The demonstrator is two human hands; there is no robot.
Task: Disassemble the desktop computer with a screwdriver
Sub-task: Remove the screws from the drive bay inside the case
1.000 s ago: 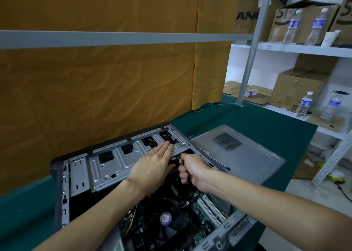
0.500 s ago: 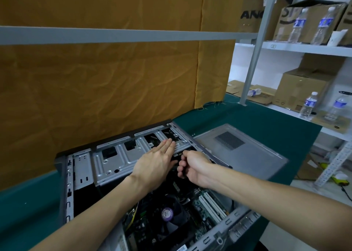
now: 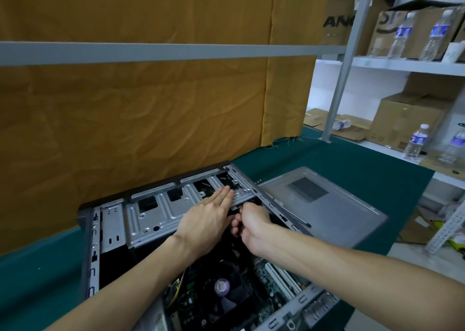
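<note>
The counter [image 3: 352, 169], under a green cloth, carries the desktop computer case [image 3: 88, 242] lying on its side with the open face up, its long axis running from the near right corner away to the far left. Its removed side panel [image 3: 327, 205] lies flat just beside it on the right, vent grille up.

Inside the case, a silver drive cage [image 3: 161, 210] spans the far end, and the motherboard with its CPU fan [image 3: 221, 286] sits at the near end, under the forearms.

Both hands meet at the right end of the cage, directly ahead of the person and close to the case's upper right rail. The left hand [image 3: 206, 220] lies flat, fingers straight and together, pressing on the cage's top plate. The right hand [image 3: 254, 226] is just beside it, fingers curled round something small and dark at the cage's edge; what it pinches, a cable plug or a latch, cannot be told. No screwdriver shows.

The coming pull likely runs back toward the person, so the right hand does the work while the left hand steadies the cage.
</note>
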